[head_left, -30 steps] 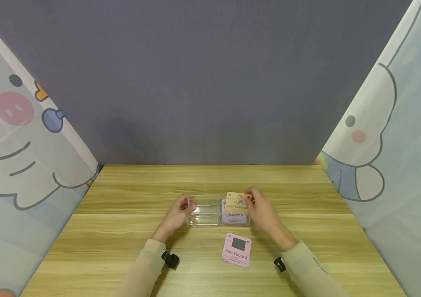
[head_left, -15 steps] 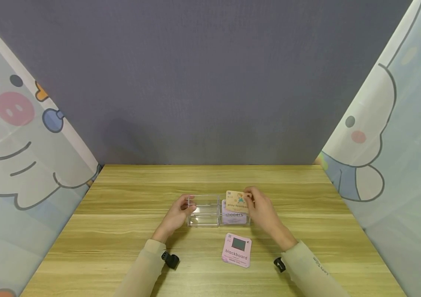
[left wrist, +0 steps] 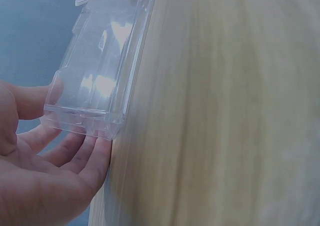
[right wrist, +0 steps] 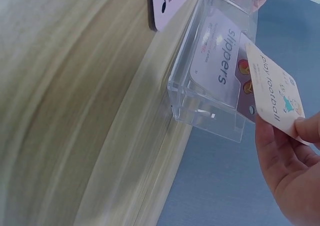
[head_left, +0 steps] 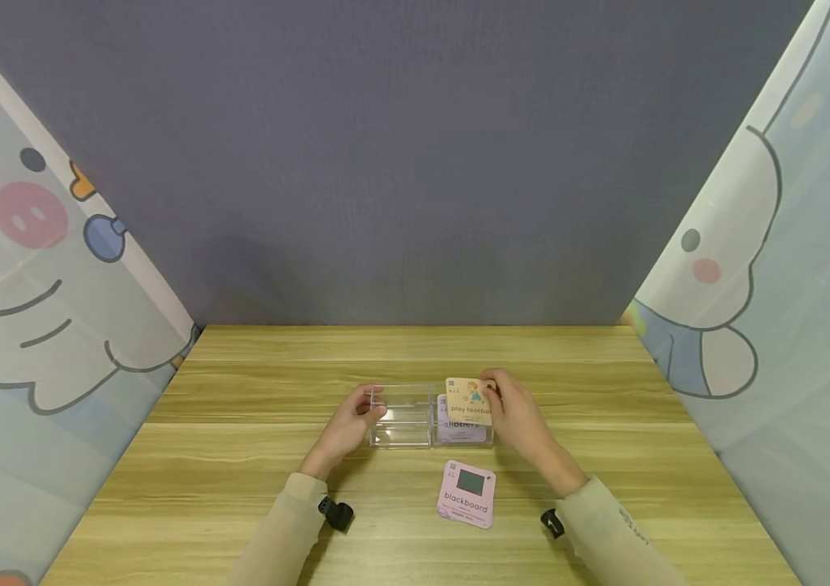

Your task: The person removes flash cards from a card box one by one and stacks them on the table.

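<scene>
A clear plastic card holder (head_left: 401,436) with two side-by-side sections stands on the table. My left hand (head_left: 345,427) grips its left end, thumb on one side and fingers on the other, as the left wrist view shows. Between the thumb and fingers of my right hand (head_left: 521,419) is a yellow "play football" card (right wrist: 275,88), pinched by its edge and tilted above the right section. Inside that section a lilac "slippers" card (right wrist: 217,56) leans, partly covered by the yellow card in the head view. The left section holds no card.
A pink "blackboard" card (head_left: 466,494) lies flat on the wooden table (head_left: 239,488) in front of the holder. Behind the table rises a dark grey wall (head_left: 415,203). Printed curtains (head_left: 810,325) hang at both sides.
The yellow card has tipped and dropped slightly toward the holder, covering more of the slippers card. My left hand and the holder stay in place.
</scene>
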The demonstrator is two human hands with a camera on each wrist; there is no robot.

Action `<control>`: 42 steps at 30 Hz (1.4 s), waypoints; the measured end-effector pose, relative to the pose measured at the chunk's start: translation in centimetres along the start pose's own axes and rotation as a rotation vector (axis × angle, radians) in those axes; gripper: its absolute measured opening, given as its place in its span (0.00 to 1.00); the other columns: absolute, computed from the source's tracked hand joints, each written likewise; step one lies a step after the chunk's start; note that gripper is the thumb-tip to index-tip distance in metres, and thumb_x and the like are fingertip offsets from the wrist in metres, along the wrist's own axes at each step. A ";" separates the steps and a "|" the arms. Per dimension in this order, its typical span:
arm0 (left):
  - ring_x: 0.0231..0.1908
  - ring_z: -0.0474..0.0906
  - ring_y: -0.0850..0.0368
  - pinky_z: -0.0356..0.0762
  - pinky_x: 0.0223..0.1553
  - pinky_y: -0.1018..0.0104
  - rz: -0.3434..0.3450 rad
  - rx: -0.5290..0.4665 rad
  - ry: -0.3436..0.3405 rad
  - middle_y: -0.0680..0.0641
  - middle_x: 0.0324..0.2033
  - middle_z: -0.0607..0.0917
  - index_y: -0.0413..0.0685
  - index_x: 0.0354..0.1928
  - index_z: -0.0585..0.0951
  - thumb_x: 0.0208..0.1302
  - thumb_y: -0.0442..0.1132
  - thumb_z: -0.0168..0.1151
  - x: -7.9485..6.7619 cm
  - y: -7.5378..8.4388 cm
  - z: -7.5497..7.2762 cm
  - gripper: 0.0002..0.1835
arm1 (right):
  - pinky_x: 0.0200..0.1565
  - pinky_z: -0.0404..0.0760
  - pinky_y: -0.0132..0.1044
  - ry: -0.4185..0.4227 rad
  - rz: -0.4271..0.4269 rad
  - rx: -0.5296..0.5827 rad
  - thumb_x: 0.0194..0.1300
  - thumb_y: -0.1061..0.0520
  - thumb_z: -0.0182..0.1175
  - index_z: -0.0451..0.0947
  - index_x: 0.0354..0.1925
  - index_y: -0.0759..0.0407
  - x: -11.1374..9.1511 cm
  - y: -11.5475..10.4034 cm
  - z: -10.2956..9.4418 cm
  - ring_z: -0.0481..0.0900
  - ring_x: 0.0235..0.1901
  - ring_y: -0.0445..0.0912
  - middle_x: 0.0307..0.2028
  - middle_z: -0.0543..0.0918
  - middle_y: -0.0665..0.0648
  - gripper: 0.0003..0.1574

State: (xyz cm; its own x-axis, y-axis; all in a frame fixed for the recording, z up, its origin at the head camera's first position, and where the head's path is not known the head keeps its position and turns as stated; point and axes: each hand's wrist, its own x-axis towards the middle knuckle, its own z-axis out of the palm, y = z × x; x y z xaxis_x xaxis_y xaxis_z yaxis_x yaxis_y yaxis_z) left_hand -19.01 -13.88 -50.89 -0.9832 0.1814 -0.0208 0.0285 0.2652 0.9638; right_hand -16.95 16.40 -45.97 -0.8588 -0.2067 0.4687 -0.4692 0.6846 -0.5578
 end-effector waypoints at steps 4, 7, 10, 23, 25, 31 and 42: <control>0.57 0.76 0.43 0.74 0.57 0.44 0.001 0.002 0.007 0.41 0.54 0.82 0.42 0.67 0.74 0.73 0.35 0.61 0.0 -0.1 0.1 0.22 | 0.32 0.79 0.37 -0.007 0.005 0.005 0.71 0.70 0.59 0.75 0.54 0.66 -0.1 0.1 0.0 0.75 0.31 0.44 0.38 0.81 0.59 0.14; 0.57 0.76 0.43 0.74 0.57 0.44 0.000 0.006 0.012 0.40 0.54 0.82 0.41 0.67 0.73 0.73 0.35 0.61 0.0 -0.2 0.2 0.22 | 0.29 0.76 0.34 -0.019 0.017 0.016 0.72 0.69 0.59 0.75 0.54 0.66 -0.1 0.1 0.0 0.73 0.29 0.42 0.36 0.80 0.57 0.14; 0.57 0.76 0.42 0.74 0.57 0.43 -0.002 0.008 0.013 0.40 0.54 0.82 0.41 0.67 0.73 0.73 0.34 0.61 0.0 -0.2 0.2 0.23 | 0.28 0.75 0.33 -0.022 0.027 0.029 0.72 0.69 0.59 0.75 0.55 0.67 -0.2 0.1 -0.2 0.71 0.27 0.41 0.34 0.78 0.56 0.14; 0.58 0.76 0.43 0.74 0.58 0.44 -0.003 -0.001 -0.010 0.41 0.54 0.82 0.42 0.67 0.73 0.74 0.36 0.60 0.0 0.1 0.0 0.23 | 0.24 0.72 0.32 -0.045 0.087 0.077 0.72 0.69 0.59 0.76 0.55 0.66 -0.6 -0.3 -0.5 0.69 0.25 0.41 0.29 0.74 0.52 0.15; 0.57 0.76 0.43 0.74 0.58 0.44 -0.002 -0.002 -0.008 0.41 0.54 0.82 0.42 0.67 0.73 0.74 0.36 0.61 0.0 0.0 0.0 0.23 | 0.25 0.72 0.31 -0.054 0.107 0.085 0.72 0.69 0.59 0.76 0.56 0.66 -0.6 -0.4 -0.6 0.69 0.25 0.41 0.29 0.74 0.52 0.15; 0.58 0.76 0.41 0.74 0.58 0.43 -0.007 -0.005 0.003 0.39 0.55 0.81 0.41 0.68 0.72 0.74 0.35 0.60 -0.1 -0.2 0.1 0.23 | 0.25 0.72 0.31 -0.073 0.133 0.106 0.72 0.68 0.59 0.77 0.56 0.65 -0.8 -0.6 -0.7 0.70 0.26 0.42 0.29 0.74 0.51 0.15; 0.58 0.76 0.43 0.75 0.58 0.45 -0.001 0.009 -0.020 0.42 0.54 0.82 0.42 0.68 0.72 0.74 0.36 0.60 0.2 -0.4 -0.1 0.23 | 0.22 0.71 0.31 -0.094 0.144 0.123 0.70 0.69 0.61 0.77 0.53 0.63 -1.5 -0.9 -0.6 0.69 0.23 0.40 0.27 0.73 0.50 0.14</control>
State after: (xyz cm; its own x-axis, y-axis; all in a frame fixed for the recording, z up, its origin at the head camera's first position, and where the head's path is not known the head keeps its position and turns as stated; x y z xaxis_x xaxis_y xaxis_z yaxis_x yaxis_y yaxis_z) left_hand -19.29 -14.09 -51.28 -0.9795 0.1998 -0.0273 0.0290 0.2737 0.9614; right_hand -15.06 16.50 -45.73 -0.9315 -0.1810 0.3155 -0.3569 0.6227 -0.6963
